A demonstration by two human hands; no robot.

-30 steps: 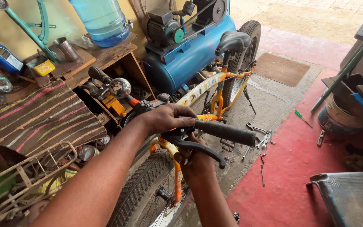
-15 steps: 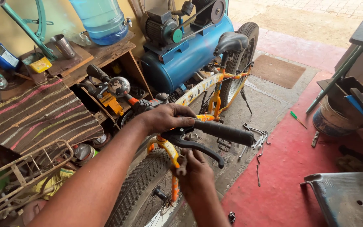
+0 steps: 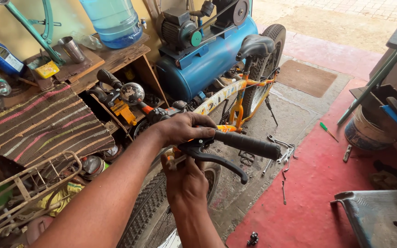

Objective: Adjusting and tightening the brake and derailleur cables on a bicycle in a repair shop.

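Right hand (image 3: pixel 187 177) risen to brake lever (image 3: pixel 217 158), gripping mount; left hand (image 3: pixel 184 128) clasps handlebar (image 3: pixel 249 144).

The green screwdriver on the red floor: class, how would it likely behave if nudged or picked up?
The screwdriver is slim with a rounded handle and lies flat on the smooth red floor, so a nudge would probably roll or skid it. It looks small, so likely light. Its straight shaft suggests it would stay stiff when lifted.
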